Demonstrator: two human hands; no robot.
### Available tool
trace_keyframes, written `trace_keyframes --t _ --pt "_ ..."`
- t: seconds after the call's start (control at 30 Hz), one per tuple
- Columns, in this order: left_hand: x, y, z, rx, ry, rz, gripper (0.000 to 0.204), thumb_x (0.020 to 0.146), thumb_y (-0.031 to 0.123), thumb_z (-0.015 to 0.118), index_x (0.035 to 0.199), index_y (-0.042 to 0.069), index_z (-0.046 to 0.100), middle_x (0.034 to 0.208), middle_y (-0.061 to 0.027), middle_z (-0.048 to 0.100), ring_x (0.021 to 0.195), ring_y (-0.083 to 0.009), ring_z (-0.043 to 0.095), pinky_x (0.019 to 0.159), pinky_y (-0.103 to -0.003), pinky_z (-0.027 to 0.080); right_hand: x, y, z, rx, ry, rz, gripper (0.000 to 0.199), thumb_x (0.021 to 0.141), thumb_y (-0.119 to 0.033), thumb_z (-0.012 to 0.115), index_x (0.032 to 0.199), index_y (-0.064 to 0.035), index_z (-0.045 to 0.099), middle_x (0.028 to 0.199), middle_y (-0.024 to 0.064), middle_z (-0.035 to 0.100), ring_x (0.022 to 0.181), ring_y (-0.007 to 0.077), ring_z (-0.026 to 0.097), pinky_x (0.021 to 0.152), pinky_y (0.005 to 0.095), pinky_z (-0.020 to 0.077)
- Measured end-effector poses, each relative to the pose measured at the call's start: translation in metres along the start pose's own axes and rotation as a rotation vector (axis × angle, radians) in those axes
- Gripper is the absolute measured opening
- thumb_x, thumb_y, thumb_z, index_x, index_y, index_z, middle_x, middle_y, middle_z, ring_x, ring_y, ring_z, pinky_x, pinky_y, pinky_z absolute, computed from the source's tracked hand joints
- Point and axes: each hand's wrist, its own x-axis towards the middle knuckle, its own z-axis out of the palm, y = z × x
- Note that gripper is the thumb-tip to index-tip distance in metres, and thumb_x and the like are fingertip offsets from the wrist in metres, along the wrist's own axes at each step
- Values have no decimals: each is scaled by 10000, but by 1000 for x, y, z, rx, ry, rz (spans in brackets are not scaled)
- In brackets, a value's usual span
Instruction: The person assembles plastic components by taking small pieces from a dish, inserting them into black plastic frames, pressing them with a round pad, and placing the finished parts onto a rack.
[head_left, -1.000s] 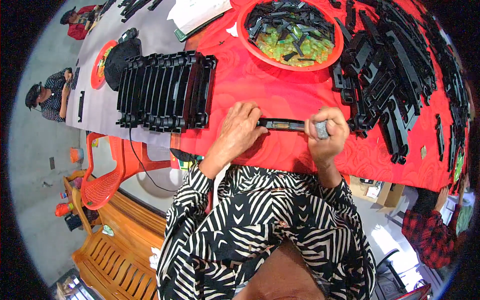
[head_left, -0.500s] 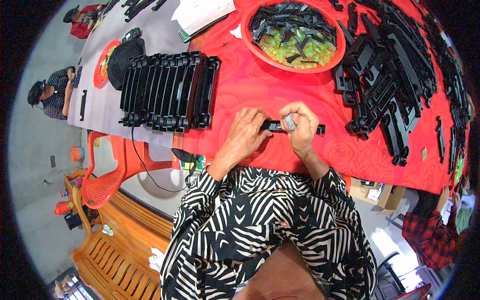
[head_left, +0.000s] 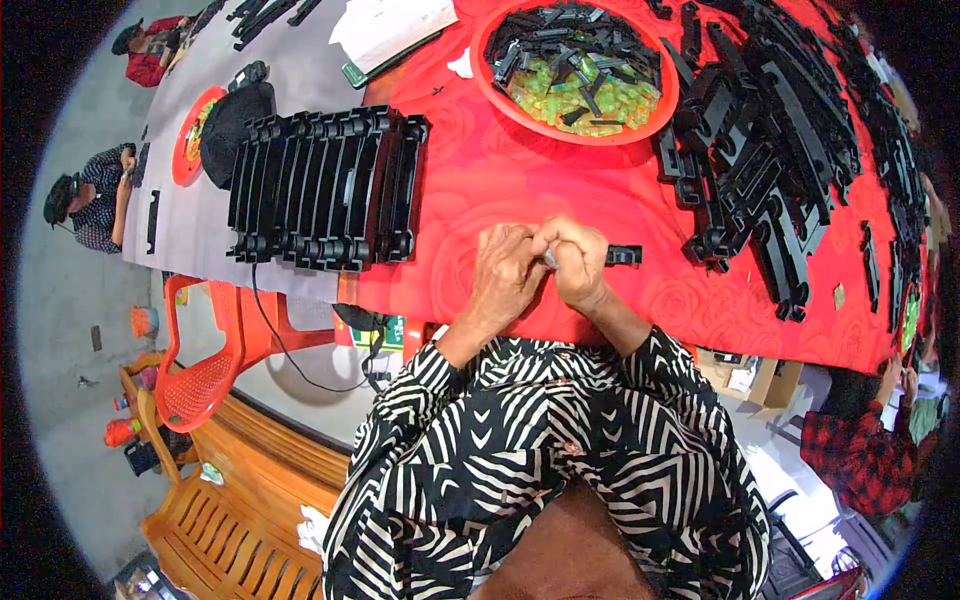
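My left hand is closed, its fingers bent over the near left part of a black plastic strip on the red cloth; the exact contact is hidden. Touching it, my right hand is wrapped round a small grey object, perhaps a tool handle, of which only one end shows. The strip's right end sticks out beyond my right hand. The rest of the strip lies behind my fingers.
A red basin of black and yellow-green small parts stands beyond my hands. Black strips are stacked in rows at left and heaped at right. A red plastic chair and wooden bench stand at lower left. Other people work nearby.
My right hand has moved left along the strip and now meets my left hand, leaving less of the strip in sight. The view has shifted slightly.
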Motion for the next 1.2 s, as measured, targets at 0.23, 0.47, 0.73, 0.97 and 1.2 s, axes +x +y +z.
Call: trace_keyframes --t 0.23,0.47,0.73,0.97,1.2 --pt "2 12 8 29 130 -106 236 634 68 631 857 28 565 923 -105 574 895 -297 522 778 -407 368 1 -1 2 1 15 -52 173 750 -37 376 665 -3 523 596 40 508 502 97 449 469 242 357" --pt "1 8 17 8 96 -173 245 630 38 624 869 31 570 919 -114 585 905 -304 523 794 -408 369 3 0 2 -46 -16 -88 154 731 -25 380 648 -5 508 590 59 506 501 129 462 483 267 380" --pt "-4 5 17 18 52 -191 258 619 14 632 870 36 575 882 -108 577 854 -299 517 749 -401 366 0 6 2 -72 -38 -99 163 747 -32 376 662 -5 512 598 63 512 508 134 470 488 263 383" --pt "0 8 10 63 8 -146 274 640 21 650 895 27 549 887 -123 561 848 -321 505 730 -407 369 0 -1 -4 53 9 76 185 744 -54 387 679 14 547 603 35 531 520 92 470 474 234 372" --pt "8 17 -22 117 7 26 315 637 31 716 912 8 562 1012 -138 555 971 -335 511 836 -409 418 15 -36 -75 423 425 -144 208 802 -127 387 746 21 523 582 70 482 410 103 394 377 239 307"
